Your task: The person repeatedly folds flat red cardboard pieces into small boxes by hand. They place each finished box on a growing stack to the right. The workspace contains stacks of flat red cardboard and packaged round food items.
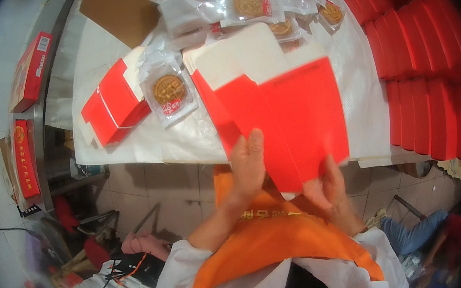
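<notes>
Flat, folded red cartons (pixel 310 111) with pale flaps fan out over the near edge of the table. My left hand (pixel 249 162) grips their near left side, its thumb lying on top. At their near right corner, my right hand (pixel 328 186) pinches the front carton between thumb and fingers. Left of them lies a round mooncake (pixel 168 89) in a transparent packet. Beside that sits a bundle of flat red cartons (pixel 117 103) tied with white string.
More packed mooncakes (pixel 249 3) are heaped at the back. Rows of red boxes (pixel 411 41) line the right side. A brown cardboard piece (pixel 119 13) lies far left on the white sheet (pixel 357 71). Along the left wall is a red box (pixel 31 70). Another person's leg (pixel 411 232) shows lower right.
</notes>
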Motion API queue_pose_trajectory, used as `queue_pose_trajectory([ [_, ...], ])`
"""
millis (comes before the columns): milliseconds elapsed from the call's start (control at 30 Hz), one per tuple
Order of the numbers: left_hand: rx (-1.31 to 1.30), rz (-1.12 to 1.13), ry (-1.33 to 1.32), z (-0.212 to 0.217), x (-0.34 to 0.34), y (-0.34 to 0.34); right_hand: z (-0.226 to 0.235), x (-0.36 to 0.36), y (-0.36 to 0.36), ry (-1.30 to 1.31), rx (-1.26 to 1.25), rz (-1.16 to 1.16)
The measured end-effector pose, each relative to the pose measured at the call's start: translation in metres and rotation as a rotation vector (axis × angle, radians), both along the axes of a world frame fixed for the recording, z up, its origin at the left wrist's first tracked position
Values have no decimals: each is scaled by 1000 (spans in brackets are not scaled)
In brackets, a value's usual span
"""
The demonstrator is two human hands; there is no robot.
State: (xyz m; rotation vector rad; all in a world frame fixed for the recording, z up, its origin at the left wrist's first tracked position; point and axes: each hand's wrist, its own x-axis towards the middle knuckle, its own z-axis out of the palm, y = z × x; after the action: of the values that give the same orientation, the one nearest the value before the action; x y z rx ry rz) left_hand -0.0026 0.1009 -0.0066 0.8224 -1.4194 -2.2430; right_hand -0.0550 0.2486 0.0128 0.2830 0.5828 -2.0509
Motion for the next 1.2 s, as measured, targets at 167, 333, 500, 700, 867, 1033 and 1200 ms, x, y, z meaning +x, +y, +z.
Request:
queue_pose_trajectory([
  [167, 240, -25, 84, 9, -4, 9, -17, 6, 5, 56, -148, -28],
  [333, 81, -110, 217, 20, -2, 29, -22, 19, 2, 435, 563, 108],
  [500, -11, -75, -59, 31, 1, 23, -28, 24, 2, 509, 686, 434],
  [700, -42, 1, -85, 19, 15, -6, 2, 30, 18, 373, 263, 545],
  [867, -423, -74, -89, 22, 39, 12, 9, -32, 66, 1267, 67, 495],
  [1033, -483, -269, -87, 20, 50, 20, 4, -59, 5, 1658, 461, 3],
  [1200, -608, -445, 32, 7, 54, 2, -4, -42, -12, 1506, 363, 91],
])
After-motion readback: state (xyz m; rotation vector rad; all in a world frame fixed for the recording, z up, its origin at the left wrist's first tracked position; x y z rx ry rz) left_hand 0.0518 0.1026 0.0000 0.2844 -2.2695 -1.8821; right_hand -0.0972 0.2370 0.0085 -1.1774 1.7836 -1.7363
